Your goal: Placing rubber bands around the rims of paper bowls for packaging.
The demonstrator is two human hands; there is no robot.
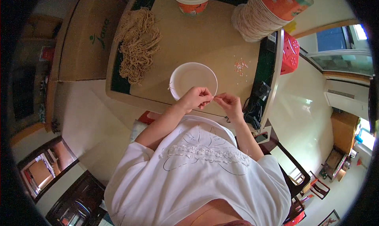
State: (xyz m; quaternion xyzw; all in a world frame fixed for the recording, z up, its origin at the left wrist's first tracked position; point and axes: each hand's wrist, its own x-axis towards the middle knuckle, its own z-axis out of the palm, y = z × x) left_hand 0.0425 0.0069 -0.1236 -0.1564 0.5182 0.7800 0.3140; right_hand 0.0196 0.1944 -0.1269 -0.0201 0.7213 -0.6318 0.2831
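Note:
Close to the table's front edge, my left hand and my right hand meet fingertip to fingertip. Both are closed in a pinch; whatever lies between the fingertips is too small to make out. My left hand partly covers the near rim of a white paper bowl, whose visible inside is plain and pale. A thin strand hangs over that bowl's left rim. Right of the bowl, small pink and white bits lie scattered. Tan string-like strands, tangled in a long heap, lie to the left.
A brown cardboard sheet covers much of the table. At the back stands an orange-and-white paper bowl; a tall stack of similar bowls leans at the back right. Black cables and an adapter lie along the right edge. A large cardboard box stands left.

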